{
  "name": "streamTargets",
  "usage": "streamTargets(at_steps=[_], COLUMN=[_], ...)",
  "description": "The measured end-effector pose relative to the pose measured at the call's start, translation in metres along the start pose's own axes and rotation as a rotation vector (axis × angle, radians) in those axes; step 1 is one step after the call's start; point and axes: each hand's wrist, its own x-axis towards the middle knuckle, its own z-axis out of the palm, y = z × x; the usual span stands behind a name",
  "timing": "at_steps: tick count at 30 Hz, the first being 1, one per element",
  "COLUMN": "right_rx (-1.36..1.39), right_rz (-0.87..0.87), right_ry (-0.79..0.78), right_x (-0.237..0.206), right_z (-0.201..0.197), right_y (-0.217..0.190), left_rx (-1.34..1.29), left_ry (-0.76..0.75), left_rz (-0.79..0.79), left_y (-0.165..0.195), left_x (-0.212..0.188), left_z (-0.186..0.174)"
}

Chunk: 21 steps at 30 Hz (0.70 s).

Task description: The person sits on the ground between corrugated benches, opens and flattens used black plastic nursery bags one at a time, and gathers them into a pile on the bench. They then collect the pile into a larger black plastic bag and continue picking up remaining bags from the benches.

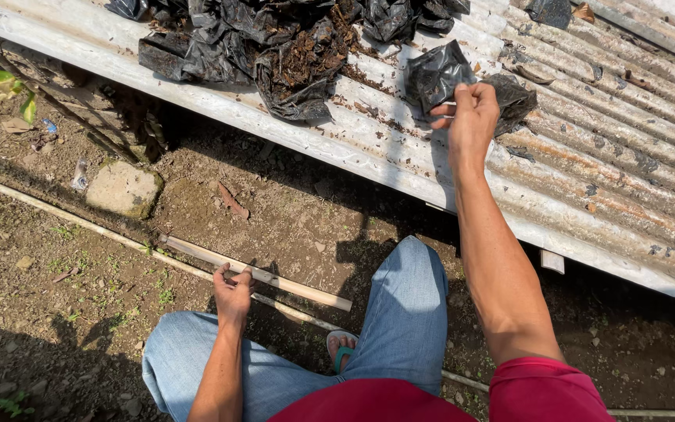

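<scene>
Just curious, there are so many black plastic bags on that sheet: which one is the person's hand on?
The small bag lying apart, right of the heap; the right hand pinches its lower edge.

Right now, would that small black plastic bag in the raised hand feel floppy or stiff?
Probably floppy: the black plastic bag hangs crumpled from the right hand. Likely light, since pinched fingertips alone lift it. It may tear easily; the film looks thin, like the torn bags nearby.

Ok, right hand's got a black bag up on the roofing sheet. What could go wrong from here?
The small black bag is pinched only at its rim by the right hand, so thin plastic may tear or slip. The corrugated sheet slopes, so a dropped bag could slide off. The left hand rests on the knee, giving no support.
</scene>
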Motion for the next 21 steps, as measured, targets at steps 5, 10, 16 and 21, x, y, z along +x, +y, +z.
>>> streamTargets(at_steps=[5,10,16,21], right_rx=[0.012,0.125,0.077,-0.090], right_rz=[0.079,-0.137,-0.155,0.182], right_ry=[-0.091,-0.046,-0.054,-0.235], right_x=[-0.005,-0.008,-0.019,-0.019], right_z=[0.006,0.010,0.011,0.005], right_y=[0.009,0.016,0.011,0.005], left_rx=[0.057,0.158,0.188,0.149], left_ry=[-0.060,-0.034,0.009,-0.006], left_rz=[0.100,0.060,0.028,0.071], left_y=[-0.004,0.003,0.007,0.004], left_x=[-0.001,-0.002,-0.011,-0.014], left_z=[-0.002,-0.001,0.002,0.000])
